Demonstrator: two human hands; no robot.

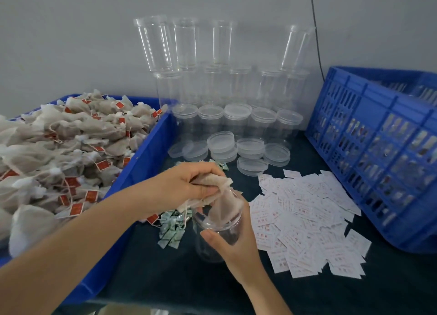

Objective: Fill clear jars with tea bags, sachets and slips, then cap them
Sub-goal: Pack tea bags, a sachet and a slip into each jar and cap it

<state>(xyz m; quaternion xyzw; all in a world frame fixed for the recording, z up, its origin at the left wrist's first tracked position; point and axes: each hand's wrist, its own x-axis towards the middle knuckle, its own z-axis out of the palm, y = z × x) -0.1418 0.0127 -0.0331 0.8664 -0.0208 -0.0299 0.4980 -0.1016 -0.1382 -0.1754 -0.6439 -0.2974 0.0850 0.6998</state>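
left hand (186,184) clutches beige tea bags (212,181) | right hand (236,241) grips clear jar (210,249) | bag apparently at mouth

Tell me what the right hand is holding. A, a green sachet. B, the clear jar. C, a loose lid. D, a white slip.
B: the right hand grips the clear jar by its side, while the left hand holds tea bags at the jar's mouth.
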